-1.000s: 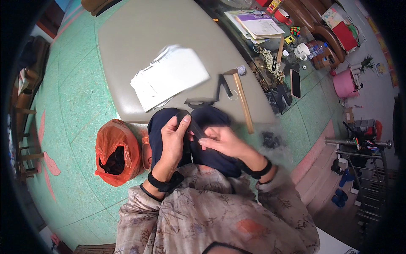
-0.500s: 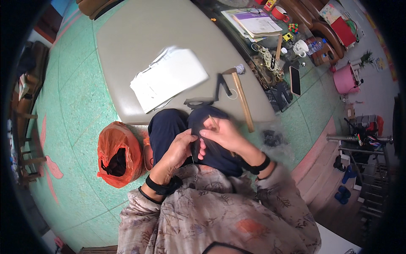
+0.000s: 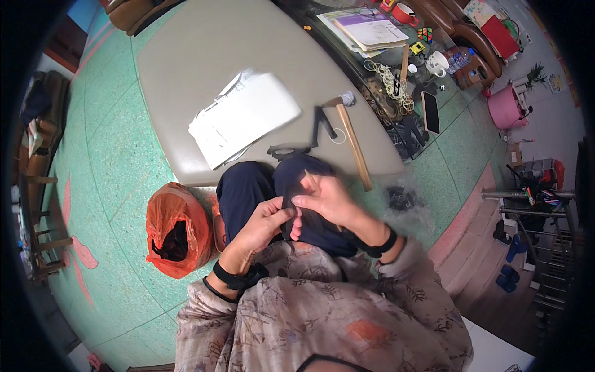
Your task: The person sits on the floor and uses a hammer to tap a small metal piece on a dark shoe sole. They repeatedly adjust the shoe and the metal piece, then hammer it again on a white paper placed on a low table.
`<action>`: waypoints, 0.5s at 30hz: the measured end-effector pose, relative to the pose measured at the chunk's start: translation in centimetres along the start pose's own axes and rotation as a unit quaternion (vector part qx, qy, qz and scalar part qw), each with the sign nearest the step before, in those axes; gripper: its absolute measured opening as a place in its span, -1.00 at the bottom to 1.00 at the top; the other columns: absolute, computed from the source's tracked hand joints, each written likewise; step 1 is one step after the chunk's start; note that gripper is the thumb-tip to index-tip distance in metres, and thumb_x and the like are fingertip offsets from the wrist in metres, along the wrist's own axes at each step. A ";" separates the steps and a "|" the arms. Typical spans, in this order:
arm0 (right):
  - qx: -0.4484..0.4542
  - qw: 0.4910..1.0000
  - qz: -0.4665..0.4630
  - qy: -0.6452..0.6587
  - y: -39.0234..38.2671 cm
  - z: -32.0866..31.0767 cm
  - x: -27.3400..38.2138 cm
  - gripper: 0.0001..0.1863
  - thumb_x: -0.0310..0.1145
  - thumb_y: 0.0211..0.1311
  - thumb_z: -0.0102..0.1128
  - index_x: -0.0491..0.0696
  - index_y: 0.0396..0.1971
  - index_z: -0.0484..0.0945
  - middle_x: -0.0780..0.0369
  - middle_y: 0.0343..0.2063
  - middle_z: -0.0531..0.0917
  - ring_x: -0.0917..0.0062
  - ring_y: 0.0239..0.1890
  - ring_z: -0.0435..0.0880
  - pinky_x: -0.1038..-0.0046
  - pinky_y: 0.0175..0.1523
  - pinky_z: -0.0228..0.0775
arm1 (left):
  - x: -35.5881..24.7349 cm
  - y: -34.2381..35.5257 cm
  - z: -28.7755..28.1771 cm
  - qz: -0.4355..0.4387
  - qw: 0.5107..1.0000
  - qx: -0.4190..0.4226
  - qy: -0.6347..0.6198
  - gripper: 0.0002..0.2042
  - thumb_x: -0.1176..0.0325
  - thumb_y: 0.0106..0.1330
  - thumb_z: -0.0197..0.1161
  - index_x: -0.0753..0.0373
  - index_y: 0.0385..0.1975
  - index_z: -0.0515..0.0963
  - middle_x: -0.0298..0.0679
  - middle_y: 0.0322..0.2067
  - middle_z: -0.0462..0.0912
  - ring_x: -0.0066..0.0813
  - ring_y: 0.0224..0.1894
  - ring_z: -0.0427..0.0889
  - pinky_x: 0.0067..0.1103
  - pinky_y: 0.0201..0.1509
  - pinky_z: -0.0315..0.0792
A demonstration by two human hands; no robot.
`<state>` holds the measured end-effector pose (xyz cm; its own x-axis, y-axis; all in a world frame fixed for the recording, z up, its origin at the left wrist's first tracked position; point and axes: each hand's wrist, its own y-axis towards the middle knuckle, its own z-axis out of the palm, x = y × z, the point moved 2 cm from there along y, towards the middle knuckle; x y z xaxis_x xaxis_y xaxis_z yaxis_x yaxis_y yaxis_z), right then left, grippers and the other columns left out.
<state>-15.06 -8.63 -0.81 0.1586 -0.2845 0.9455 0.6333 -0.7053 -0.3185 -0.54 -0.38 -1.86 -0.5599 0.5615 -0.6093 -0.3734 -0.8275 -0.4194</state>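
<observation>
Over my navy trouser legs, my left hand (image 3: 268,222) and my right hand (image 3: 331,201) meet at a narrow black fabric strip (image 3: 287,212). Thumb and fingers of each hand pinch it, and its lower end hangs between them. A thin wooden stick (image 3: 312,180) also passes through my right hand, its tip poking out above the fingers. Beyond my knees, more black strips (image 3: 291,150) lie on the grey padded surface (image 3: 204,56). A longer wooden stick (image 3: 354,147) and a thin pale ring (image 3: 338,136) rest to their right, near a stack of white papers (image 3: 248,118).
An orange plastic bag (image 3: 180,229) with dark contents stands on the green floor at my left. On the right, a glass-topped table holds a phone (image 3: 430,112), tangled cord (image 3: 396,87), a white mug (image 3: 437,64) and books (image 3: 372,31). Clear plastic wrapping (image 3: 406,208) lies near my right arm.
My hands stay together on the black strip, with the left fingers shifted slightly along it. The whole view has moved a little.
</observation>
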 end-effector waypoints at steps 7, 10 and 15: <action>0.006 0.994 0.053 0.095 -0.7 0.1 1.9 -0.83 -0.56 0.10 0.17 -0.18 -0.49 0.32 0.30 -0.68 0.48 0.70 -0.65 0.48 0.59 -0.51 0.35 | -0.4 0.0 0.3 0.087 0.980 0.041 0.176 -0.76 0.71 0.19 -0.03 0.35 -0.16 0.37 -0.19 -0.26 0.57 -0.42 -0.22 0.61 -0.54 -0.05 0.47; -0.067 0.997 0.021 0.016 0.3 -1.3 -0.7 -0.69 -0.44 0.00 0.33 -0.06 -0.63 0.29 0.43 -0.65 0.34 0.80 -0.55 0.25 0.66 -0.50 0.14 | -0.6 -0.1 0.9 0.168 0.980 -0.070 0.080 -0.72 0.70 0.22 -0.07 0.27 -0.10 0.27 -0.19 -0.25 0.49 -0.30 -0.22 0.61 -0.49 -0.12 0.54; -0.079 0.994 0.057 0.054 -0.1 -0.9 0.2 -0.64 -0.40 -0.03 0.36 -0.03 -0.67 0.24 0.47 -0.66 0.28 0.81 -0.58 0.18 0.65 -0.54 0.05 | 0.1 -0.2 0.9 0.177 0.949 -0.191 0.178 -0.93 0.55 0.32 -0.02 0.31 -0.25 0.36 -0.29 -0.38 0.48 -0.51 -0.33 0.58 -0.61 -0.22 0.52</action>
<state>-15.75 -9.17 -0.62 0.1350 -0.4312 0.8921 0.4874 -0.7550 -0.4386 -1.16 -0.17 -1.27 -0.2889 0.2729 -0.9176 0.1244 -0.9397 -0.3186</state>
